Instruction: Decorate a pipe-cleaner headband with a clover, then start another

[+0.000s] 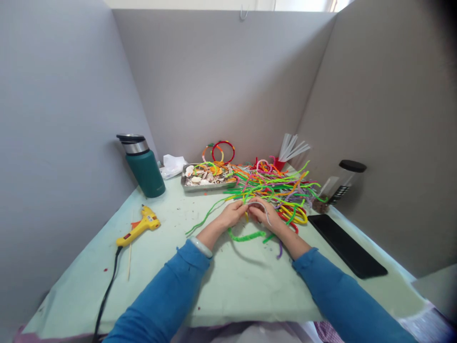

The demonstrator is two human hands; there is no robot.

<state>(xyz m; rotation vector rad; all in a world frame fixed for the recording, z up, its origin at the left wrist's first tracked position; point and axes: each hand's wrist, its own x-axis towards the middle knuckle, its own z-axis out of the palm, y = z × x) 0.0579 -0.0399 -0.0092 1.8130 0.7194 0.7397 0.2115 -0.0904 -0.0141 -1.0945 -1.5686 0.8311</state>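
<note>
My left hand [233, 213] and my right hand [261, 212] meet at the middle of the table, fingertips pinched close together. Between them is a pale lilac pipe cleaner [264, 207], whose end curves over the back of my right hand. Just below my fingers, a green fuzzy pipe cleaner [249, 237] bends in a curve; whether it joins the piece in my hands I cannot tell. A large heap of coloured pipe cleaners [274, 183] lies right behind my hands, and a purple end [280, 249] pokes out below my right wrist.
A metal tray [209, 188] of shells stands behind, two ring shapes [223, 151] leaning beyond it. At left are a green bottle [145, 171] and a yellow glue gun [140, 229] with its cord. Right are a black phone-like slab [346, 245], a clear lidded container [344, 181] and white sticks [291, 147].
</note>
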